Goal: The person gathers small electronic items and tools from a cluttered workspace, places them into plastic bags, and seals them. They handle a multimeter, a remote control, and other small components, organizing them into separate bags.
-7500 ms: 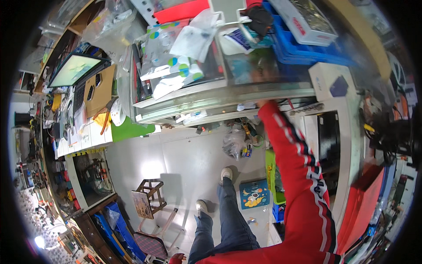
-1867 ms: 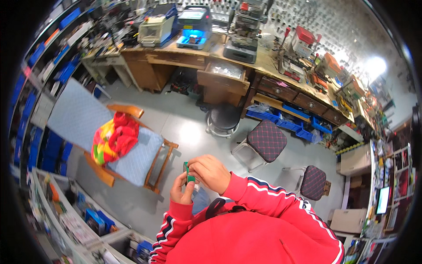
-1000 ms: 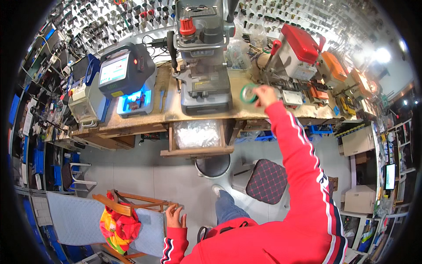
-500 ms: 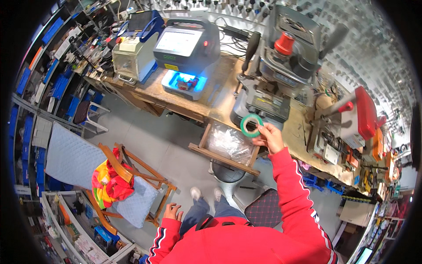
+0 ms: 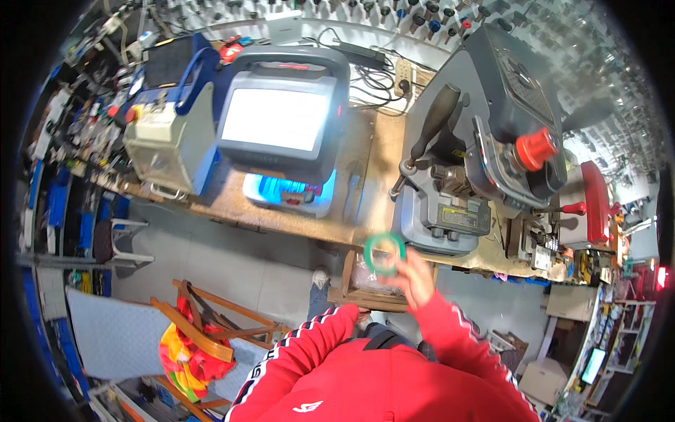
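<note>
In my right hand (image 5: 413,278) is a roll of green tape (image 5: 368,256), pinched at its near right side and held upright above an open wooden drawer (image 5: 383,307). The hand and the roll are blurred by motion. My left hand (image 5: 363,316) is at the drawer's front edge. Its sleeve covers most of it, so the fingers cannot be made out. Clear plastic bags (image 5: 364,276) lie inside the drawer, partly hidden behind the roll and my right hand.
A grey key-cutting machine (image 5: 450,211) with a red knob stands right of the drawer on the wooden bench (image 5: 302,228). Left of it are a machine with a lit screen (image 5: 278,119) and a beige boxy machine (image 5: 169,141). A wooden folding chair (image 5: 193,330) stands at lower left.
I have moved closer to the bench. My left hand has come from beside my body to the drawer's front. The drawer appears less far out. My right hand still holds the tape roll above it.
</note>
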Tool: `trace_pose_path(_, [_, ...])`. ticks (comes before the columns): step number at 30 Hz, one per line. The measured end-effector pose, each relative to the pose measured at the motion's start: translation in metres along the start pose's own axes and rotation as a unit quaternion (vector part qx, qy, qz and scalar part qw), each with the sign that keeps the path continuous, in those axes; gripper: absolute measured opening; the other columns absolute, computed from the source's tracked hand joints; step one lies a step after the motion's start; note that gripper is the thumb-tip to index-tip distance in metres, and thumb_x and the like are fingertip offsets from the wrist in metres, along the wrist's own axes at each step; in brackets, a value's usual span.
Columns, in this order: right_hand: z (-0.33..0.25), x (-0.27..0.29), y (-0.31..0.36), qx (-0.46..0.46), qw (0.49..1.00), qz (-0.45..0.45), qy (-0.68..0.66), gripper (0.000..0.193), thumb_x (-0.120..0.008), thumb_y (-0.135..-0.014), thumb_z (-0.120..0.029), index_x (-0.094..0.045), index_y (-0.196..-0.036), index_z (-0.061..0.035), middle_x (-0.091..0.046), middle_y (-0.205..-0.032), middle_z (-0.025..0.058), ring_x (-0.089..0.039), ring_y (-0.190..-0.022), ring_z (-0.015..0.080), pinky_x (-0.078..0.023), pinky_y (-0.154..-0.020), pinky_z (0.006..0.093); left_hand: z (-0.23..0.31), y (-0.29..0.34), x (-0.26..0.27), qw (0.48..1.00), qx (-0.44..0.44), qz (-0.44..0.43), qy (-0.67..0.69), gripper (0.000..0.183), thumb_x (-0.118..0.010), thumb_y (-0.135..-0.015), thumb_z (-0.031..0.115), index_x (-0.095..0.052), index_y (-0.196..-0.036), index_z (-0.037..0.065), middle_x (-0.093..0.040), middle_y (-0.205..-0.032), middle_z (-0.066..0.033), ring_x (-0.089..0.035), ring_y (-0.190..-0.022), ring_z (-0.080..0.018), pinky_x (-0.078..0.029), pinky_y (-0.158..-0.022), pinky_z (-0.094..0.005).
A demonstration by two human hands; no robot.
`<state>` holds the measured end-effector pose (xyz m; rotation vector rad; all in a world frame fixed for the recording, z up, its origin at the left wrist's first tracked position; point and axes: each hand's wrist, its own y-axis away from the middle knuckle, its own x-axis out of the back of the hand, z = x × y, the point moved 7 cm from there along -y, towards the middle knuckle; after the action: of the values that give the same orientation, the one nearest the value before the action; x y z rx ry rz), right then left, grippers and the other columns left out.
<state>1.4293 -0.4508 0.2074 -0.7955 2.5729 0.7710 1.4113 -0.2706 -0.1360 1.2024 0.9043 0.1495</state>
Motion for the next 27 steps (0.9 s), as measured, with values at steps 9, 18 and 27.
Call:
trace_pose_path(9, [0.172,0.142,0.091,-0.255,0.933,0.23,-0.105,0.027,-0.048,-0.08,-0.017,-0.046,-0.105,-0.0057,-0.047,-0.104,0.0058,-0.046,-0.095,0.0172,-0.038,-0.078,0.0377,-0.008,0.001,-0.007,0.999,0.043,-0.002,-0.019,0.05,-0.063,-0.069,0.021,-0.042,-0.112,0.006,-0.057,-0.09,-0.0083,-0.055,-0.079,-0.0165,-0.043,-0.068,-0.031])
trace_pose_path(18, [0.13,0.166,0.034,-0.12,0.973,0.187,-0.056,0.027,-0.048,-0.08,-0.02,-0.046,-0.105,-0.011,-0.048,-0.107,0.0005,-0.043,-0.101,0.0156,-0.034,-0.081,0.0403,0.125,-0.061,-0.07,0.99,-0.031,-0.01,-0.138,0.051,-0.063,-0.07,0.023,-0.041,-0.113,0.006,-0.056,-0.092,-0.0074,-0.055,-0.078,-0.0158,-0.043,-0.066,-0.0296])
trace_pose_path(27, [0.085,0.076,0.063,-0.089,0.961,0.082,0.249,0.026,-0.058,-0.073,-0.007,-0.051,-0.096,0.0032,-0.05,-0.083,0.0025,-0.05,-0.069,0.0078,-0.041,-0.061,0.0201,0.155,-0.01,0.028,0.906,-0.2,-0.002,-0.373,0.046,-0.059,-0.073,0.025,-0.043,-0.11,0.005,-0.055,-0.084,-0.0051,-0.053,-0.07,-0.0129,-0.044,-0.06,-0.0265])
